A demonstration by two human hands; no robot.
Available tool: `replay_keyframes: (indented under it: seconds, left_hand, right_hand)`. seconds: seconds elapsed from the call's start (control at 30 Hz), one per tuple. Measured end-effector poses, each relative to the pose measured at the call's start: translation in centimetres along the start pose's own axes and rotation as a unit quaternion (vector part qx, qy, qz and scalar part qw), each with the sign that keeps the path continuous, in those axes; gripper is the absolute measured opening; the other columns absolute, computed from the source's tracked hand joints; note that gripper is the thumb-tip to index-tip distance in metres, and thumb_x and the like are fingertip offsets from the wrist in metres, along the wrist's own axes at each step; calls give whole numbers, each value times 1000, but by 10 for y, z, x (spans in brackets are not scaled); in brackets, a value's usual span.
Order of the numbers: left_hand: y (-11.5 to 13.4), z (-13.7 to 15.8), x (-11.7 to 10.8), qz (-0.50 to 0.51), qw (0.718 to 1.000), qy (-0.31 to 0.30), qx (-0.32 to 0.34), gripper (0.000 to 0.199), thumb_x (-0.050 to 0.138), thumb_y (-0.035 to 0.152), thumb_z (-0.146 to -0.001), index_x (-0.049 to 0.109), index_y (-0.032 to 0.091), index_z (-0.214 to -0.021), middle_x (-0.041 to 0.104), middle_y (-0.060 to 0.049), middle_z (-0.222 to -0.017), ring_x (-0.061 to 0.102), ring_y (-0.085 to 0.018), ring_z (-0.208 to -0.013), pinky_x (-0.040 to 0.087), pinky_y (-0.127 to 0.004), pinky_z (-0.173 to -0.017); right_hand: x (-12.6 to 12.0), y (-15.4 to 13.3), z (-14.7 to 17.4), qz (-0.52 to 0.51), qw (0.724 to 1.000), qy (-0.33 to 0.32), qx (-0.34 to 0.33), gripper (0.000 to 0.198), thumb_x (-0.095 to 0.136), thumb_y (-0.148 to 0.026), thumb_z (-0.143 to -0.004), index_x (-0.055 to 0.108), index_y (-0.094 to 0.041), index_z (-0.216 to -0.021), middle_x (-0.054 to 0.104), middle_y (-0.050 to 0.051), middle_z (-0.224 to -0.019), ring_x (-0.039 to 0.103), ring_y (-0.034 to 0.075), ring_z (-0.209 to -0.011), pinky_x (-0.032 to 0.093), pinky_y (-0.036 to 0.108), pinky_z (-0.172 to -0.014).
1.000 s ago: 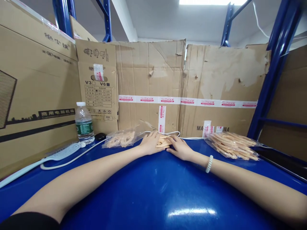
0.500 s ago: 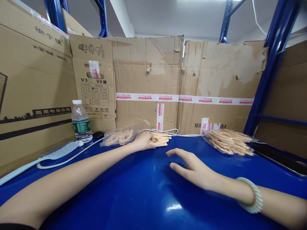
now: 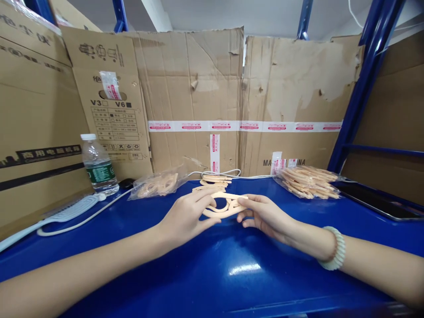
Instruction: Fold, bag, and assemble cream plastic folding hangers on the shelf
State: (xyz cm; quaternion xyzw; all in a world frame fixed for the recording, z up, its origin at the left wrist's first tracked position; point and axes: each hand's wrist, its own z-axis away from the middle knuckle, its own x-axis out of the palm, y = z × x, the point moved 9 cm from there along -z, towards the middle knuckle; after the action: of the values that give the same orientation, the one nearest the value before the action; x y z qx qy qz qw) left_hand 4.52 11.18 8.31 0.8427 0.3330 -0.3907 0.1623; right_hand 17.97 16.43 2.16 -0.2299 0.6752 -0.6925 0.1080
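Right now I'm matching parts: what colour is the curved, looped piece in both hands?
The looped piece is pale tan (head view).

the openwork piece is pale tan, as are the stacked pieces. the tabletop is glossy deep blue, and the rack post blue too. the cardboard is brown with black print, crossed by white tape patterned in red. the bottle is clear, its label green, its cap white. the brush is pale blue, the bracelet pale green and ribbed, the flat device black, the cable white.
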Motion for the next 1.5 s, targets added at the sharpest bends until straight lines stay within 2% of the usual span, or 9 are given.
replay_keyframes:
  seconds: [0.1, 0.23, 0.4, 0.53, 0.87, 1.03, 1.2, 1.33, 1.5]
  left_hand:
    - [1, 10, 6, 34, 999, 12, -21, 32, 66, 33, -82, 56, 19, -109, 63, -12, -125, 60, -27, -114, 51, -43, -93]
    - [-12, 16, 8, 117, 984, 51, -126, 45, 66, 31, -82, 49, 22, -122, 66, -7, -118, 66, -20, -97, 56, -35, -81]
    - [-6, 18, 1, 137, 975, 90, -147, 26, 65, 27, -83, 63, 22, -109, 71, -3, -97, 65, -16, -79, 53, -27, -66]
    - [-5, 23, -2, 152, 970, 115, -149, 20, 65, 27, -84, 69, 20, -103, 70, -2, -80, 61, -13, -65, 49, -22, -53]
    - [-34, 29, 4, 285, 910, 157, -257, 29, 56, 35, -89, 62, 20, -112, 65, -4, -93, 64, -17, -76, 56, -24, -56]
    - [-47, 33, 3, 293, 893, 201, -275, 21, 47, 31, -93, 53, 20, -110, 62, -6, -109, 62, -19, -98, 52, -32, -84]
    - [-53, 37, 7, 305, 883, 196, -299, 18, 45, 31, -93, 50, 20, -105, 61, -4, -96, 61, -17, -84, 51, -29, -75]
    - [-57, 39, 9, 294, 882, 181, -321, 23, 43, 34, -92, 49, 20, -109, 55, 1, -75, 55, -14, -65, 48, -27, -63]
    - [-54, 37, 12, 323, 876, 164, -319, 23, 48, 35, -88, 53, 19, -104, 53, 2, -71, 52, -13, -61, 44, -23, -53]
  right_hand:
    - [-3, -10, 0, 39, 998, -2, -49, 32, 75, -39, -73, 59, -14, -84, 64, 2, -75, 60, 8, -55, 49, 17, -47]
    - [-6, -23, 1, 132, 984, 3, -122, 35, 74, -45, -74, 60, -14, -84, 66, 2, -70, 62, 10, -53, 53, 22, -52]
    - [6, -35, 12, 208, 956, -6, -206, 31, 71, -44, -77, 63, -15, -86, 66, 1, -65, 63, 12, -54, 53, 25, -55]
    - [12, -37, 18, 204, 957, -14, -206, 29, 73, -41, -75, 64, -16, -87, 68, 2, -68, 64, 13, -58, 55, 26, -58]
    - [-18, -21, -7, 281, 957, -11, -70, 24, 77, -35, -67, 69, -14, -77, 68, 3, -64, 67, 17, -64, 58, 32, -63]
    - [-29, -32, -14, 348, 930, 5, -118, 23, 74, -37, -69, 69, -15, -71, 66, 2, -65, 59, 15, -62, 50, 29, -60]
    - [-41, -37, -14, 279, 950, 71, -124, 31, 73, -45, -70, 65, -15, -72, 65, 2, -70, 57, 15, -67, 44, 28, -65]
    - [-47, -41, -14, 177, 969, 92, -147, 33, 79, -43, -64, 60, -15, -66, 54, -4, -59, 46, 8, -55, 36, 21, -52]
    - [-43, -21, -20, 62, 995, 36, -67, 33, 84, -35, -60, 60, -15, -72, 57, -4, -61, 53, 7, -55, 43, 19, -51]
